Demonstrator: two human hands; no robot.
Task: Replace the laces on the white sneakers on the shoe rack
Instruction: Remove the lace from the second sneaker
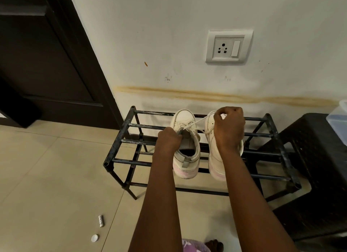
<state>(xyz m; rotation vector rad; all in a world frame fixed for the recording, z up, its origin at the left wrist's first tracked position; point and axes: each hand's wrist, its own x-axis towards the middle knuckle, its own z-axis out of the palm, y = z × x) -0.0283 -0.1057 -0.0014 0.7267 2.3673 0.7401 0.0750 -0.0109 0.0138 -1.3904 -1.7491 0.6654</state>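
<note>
Two white sneakers stand side by side on the top bars of a black metal shoe rack [120,141], toes toward the wall. My left hand [168,140] grips the collar and tongue of the left sneaker [185,152] at its left side. My right hand [229,128] pinches a white lace [199,122] and holds it taut up and to the right from the left sneaker's eyelets. That hand and forearm cover much of the right sneaker [216,161].
A black woven stool [309,158] with a clear plastic box [339,116] on it stands right of the rack. A dark door [47,64] is at the left. A wall socket [228,47] sits above. A small tube [101,220] and a white cap [94,238] lie on the tiled floor.
</note>
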